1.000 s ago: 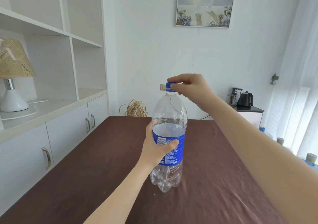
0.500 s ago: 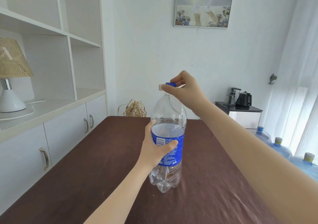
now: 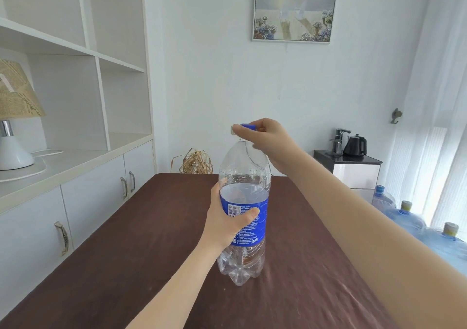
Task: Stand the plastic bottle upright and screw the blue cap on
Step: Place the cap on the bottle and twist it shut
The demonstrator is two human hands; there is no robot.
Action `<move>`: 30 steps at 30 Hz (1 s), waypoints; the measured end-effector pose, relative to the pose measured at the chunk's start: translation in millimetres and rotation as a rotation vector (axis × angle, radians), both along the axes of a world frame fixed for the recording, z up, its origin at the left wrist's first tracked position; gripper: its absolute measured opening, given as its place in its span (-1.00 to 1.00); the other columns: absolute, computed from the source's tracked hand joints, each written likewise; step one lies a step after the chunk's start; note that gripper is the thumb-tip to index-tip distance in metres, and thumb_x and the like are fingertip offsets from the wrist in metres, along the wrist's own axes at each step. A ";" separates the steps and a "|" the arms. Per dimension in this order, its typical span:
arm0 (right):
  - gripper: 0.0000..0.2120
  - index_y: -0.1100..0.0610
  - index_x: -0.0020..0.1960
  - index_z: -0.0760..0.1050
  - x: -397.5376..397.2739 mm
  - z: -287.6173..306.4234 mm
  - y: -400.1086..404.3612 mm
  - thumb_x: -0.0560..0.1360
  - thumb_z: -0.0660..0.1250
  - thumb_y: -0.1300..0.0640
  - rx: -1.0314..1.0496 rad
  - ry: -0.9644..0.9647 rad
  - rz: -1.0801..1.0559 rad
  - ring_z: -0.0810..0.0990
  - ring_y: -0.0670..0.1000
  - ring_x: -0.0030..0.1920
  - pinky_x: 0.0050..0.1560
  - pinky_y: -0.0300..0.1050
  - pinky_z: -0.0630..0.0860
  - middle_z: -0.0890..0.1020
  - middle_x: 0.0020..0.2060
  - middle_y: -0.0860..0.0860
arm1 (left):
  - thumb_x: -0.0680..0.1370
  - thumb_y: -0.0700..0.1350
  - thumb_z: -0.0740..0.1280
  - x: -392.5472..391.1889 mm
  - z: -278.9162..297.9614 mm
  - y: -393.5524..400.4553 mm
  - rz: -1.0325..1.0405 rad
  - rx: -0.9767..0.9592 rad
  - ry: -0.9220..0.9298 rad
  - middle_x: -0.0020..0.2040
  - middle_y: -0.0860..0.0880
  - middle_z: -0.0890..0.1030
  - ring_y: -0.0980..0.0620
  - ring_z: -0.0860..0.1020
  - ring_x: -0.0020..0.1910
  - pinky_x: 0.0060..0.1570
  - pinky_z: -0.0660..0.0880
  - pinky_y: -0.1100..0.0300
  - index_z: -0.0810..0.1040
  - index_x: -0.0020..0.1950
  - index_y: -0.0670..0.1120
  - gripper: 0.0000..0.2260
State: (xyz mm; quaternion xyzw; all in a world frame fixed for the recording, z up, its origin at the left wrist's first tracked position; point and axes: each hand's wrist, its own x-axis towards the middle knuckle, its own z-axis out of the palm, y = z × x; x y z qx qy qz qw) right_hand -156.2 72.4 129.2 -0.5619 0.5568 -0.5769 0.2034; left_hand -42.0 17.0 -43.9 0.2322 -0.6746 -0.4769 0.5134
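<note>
**Bottle held upright on the table, cap pinched at its neck**

The plastic bottle point(image 3: 243, 210) is stood upright on the brown table point(image 3: 126, 265), roughly at the middle of the tabletop's width. Bare cloth is seen all round its base: a broad stretch toward 9 o'clock as far as the table's left edge, a narrower stretch toward 3 o'clock that is crossed by the right forearm, and open surface toward 12 o'clock up to the far edge. Beyond that far edge, at about 11 o'clock from the bottle, a bundle of dried straw point(image 3: 195, 163) is seen against the wall. The white cabinet point(image 3: 83, 202) runs just beside the table's left edge. At 3 o'clock, well apart from the bottle and beyond the table's right edge, large water jugs point(image 3: 404, 215) are stood on the floor.

The bottle's blue label is gripped by the left hand point(image 3: 227, 223); the fingers are wrapped round the far side and the thumb is pressed across the front, so the hand is closed on the body.

The blue cap point(image 3: 249, 126) is pinched between thumb and fingertips of the right hand point(image 3: 267, 141), directly at 12 o'clock above the bottle's shoulder. The remaining fingers are curled loosely. The neck is hidden behind the thumb, so whether the cap is seated on the thread cannot be told.
</note>
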 end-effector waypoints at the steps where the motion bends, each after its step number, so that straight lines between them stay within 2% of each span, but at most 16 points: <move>1: -0.64 0.14 -0.01 0.56 -2.0 -1.5 0.7 0.39 0.45 -0.12 0.010 -0.037 0.037 0.57 0.00 -0.04 0.06 -0.12 0.49 0.66 -0.06 0.02 | 0.16 0.14 0.59 0.1 0.2 0.0 -0.002 0.000 0.001 0.14 0.15 0.55 0.24 0.61 0.06 -0.19 0.58 0.36 0.27 0.36 0.07 -0.14; 3: -0.76 0.09 -0.05 0.58 -5.6 -1.5 3.5 0.49 0.34 -0.09 0.012 -0.109 0.120 0.60 -0.01 -0.04 0.06 -0.19 0.52 0.66 -0.09 -0.01 | 0.15 0.15 0.59 0.1 0.6 0.1 0.000 -0.003 -0.005 0.14 0.14 0.55 0.23 0.61 0.06 -0.16 0.60 0.32 0.27 0.35 0.08 -0.14; 5: -0.78 0.10 -0.02 0.58 -8.8 -0.7 5.6 0.58 0.24 -0.01 0.004 -0.211 0.201 0.66 -0.01 -0.06 -0.16 -0.35 0.52 0.67 -0.07 0.02 | 0.14 0.17 0.58 0.2 0.6 -0.2 0.005 -0.005 -0.009 0.15 0.13 0.54 0.22 0.60 0.07 -0.14 0.61 0.31 0.27 0.34 0.08 -0.14; 7: -0.79 0.17 0.01 0.56 -8.9 -0.8 5.1 0.61 0.21 0.09 -0.018 -0.265 0.241 0.66 0.04 -0.05 -0.25 -0.40 0.50 0.66 -0.04 0.09 | 0.15 0.16 0.59 0.0 -0.3 -0.6 0.002 -0.001 -0.002 0.15 0.14 0.55 0.23 0.61 0.07 -0.17 0.60 0.33 0.27 0.34 0.08 -0.14; 10: -0.84 0.20 -0.10 0.50 -1.7 -2.9 1.6 0.52 0.36 0.09 -0.051 -0.220 0.151 0.66 0.05 -0.13 -0.08 -0.25 0.48 0.69 -0.08 0.15 | 0.15 0.15 0.59 -0.5 -0.4 -0.6 0.001 0.007 0.000 0.14 0.14 0.55 0.23 0.61 0.05 -0.19 0.59 0.34 0.27 0.35 0.07 -0.14; 13: -0.70 0.11 -0.29 0.43 3.4 -6.3 -3.4 0.36 0.50 -0.03 -0.074 -0.124 0.018 0.67 0.01 -0.18 0.04 -0.06 0.45 0.70 -0.22 0.07 | 0.15 0.14 0.59 -0.3 -1.3 -0.9 0.002 0.007 0.004 0.15 0.10 0.56 0.21 0.62 0.05 -0.18 0.60 0.33 0.27 0.36 0.05 -0.12; 14: -0.70 0.09 -0.26 0.46 3.0 -6.4 -4.1 0.35 0.49 -0.09 -0.058 -0.090 0.024 0.67 -0.02 -0.17 0.08 -0.05 0.44 0.71 -0.21 0.04 | 0.15 0.14 0.59 0.0 -1.4 -0.8 0.004 0.006 0.005 0.16 0.10 0.56 0.21 0.62 0.05 -0.18 0.60 0.33 0.28 0.36 0.05 -0.13; 16: -0.67 0.10 -0.06 0.54 -2.5 -6.5 -4.0 0.43 0.37 -0.16 -0.012 -0.072 0.130 0.67 -0.07 -0.11 0.16 -0.10 0.44 0.72 -0.13 -0.01 | 0.15 0.14 0.59 0.3 -1.5 -0.9 0.006 0.004 0.006 0.16 0.11 0.55 0.21 0.61 0.06 -0.18 0.59 0.34 0.28 0.36 0.06 -0.14; 19: -0.63 0.21 0.23 0.50 -15.1 -7.1 -1.4 0.62 0.13 -0.02 0.008 -0.150 0.287 0.63 -0.02 0.01 0.16 -0.19 0.41 0.69 -0.04 0.04 | 0.15 0.13 0.59 -0.1 -0.8 -0.8 0.002 0.003 0.001 0.16 0.13 0.55 0.22 0.61 0.07 -0.17 0.59 0.33 0.28 0.36 0.06 -0.14; 21: -0.69 0.22 0.21 0.48 -16.3 -8.9 -1.2 0.63 0.13 0.05 -0.005 -0.170 0.290 0.62 0.01 0.04 0.13 -0.16 0.40 0.68 -0.04 0.07 | 0.15 0.13 0.59 -0.5 -0.8 -0.9 -0.003 0.005 0.000 0.15 0.13 0.55 0.24 0.61 0.06 -0.18 0.58 0.35 0.27 0.36 0.06 -0.13; 23: -0.79 0.18 0.03 0.44 -10.1 -9.8 -3.6 0.54 0.31 0.03 -0.031 -0.195 0.216 0.66 0.03 -0.01 0.10 -0.12 0.41 0.72 -0.15 0.06 | 0.15 0.13 0.59 -0.6 -1.1 -0.7 -0.006 0.012 0.002 0.15 0.14 0.55 0.25 0.61 0.04 -0.20 0.57 0.37 0.27 0.35 0.07 -0.14; 25: -0.66 0.12 -0.10 0.35 -2.1 -11.3 -7.4 0.40 0.46 -0.03 -0.059 -0.185 0.096 0.69 -0.01 -0.12 0.12 -0.07 0.43 0.73 -0.28 -0.02 | 0.14 0.14 0.59 -0.2 -1.3 -0.8 -0.003 0.017 0.004 0.15 0.14 0.55 0.25 0.61 0.04 -0.20 0.57 0.37 0.27 0.35 0.08 -0.14; 26: -0.61 0.09 -0.09 0.34 0.0 -12.3 -9.3 0.35 0.49 -0.07 -0.063 -0.170 0.058 0.69 -0.05 -0.14 0.13 -0.07 0.43 0.73 -0.32 -0.05 | 0.14 0.14 0.59 -0.1 -1.3 -0.9 -0.001 0.019 0.006 0.15 0.12 0.55 0.25 0.61 0.04 -0.20 0.58 0.37 0.28 0.36 0.07 -0.13; 28: -0.49 0.08 0.09 0.36 0.1 -13.0 -9.3 0.33 0.45 -0.18 -0.039 -0.147 0.067 0.70 -0.12 -0.12 0.13 -0.08 0.42 0.74 -0.29 -0.08 | 0.14 0.14 0.60 0.0 -1.3 -1.2 -0.004 0.021 0.008 0.16 0.10 0.55 0.23 0.61 0.05 -0.20 0.58 0.36 0.27 0.37 0.05 -0.12; 30: -0.48 0.07 0.26 0.37 -5.4 -12.0 -6.5 0.43 0.31 -0.22 -0.006 -0.127 0.151 0.69 -0.12 -0.04 0.15 -0.08 0.40 0.74 -0.21 -0.09 | 0.14 0.14 0.60 0.1 -1.3 -1.3 -0.003 0.017 0.002 0.17 0.10 0.55 0.22 0.61 0.05 -0.18 0.59 0.34 0.27 0.37 0.05 -0.11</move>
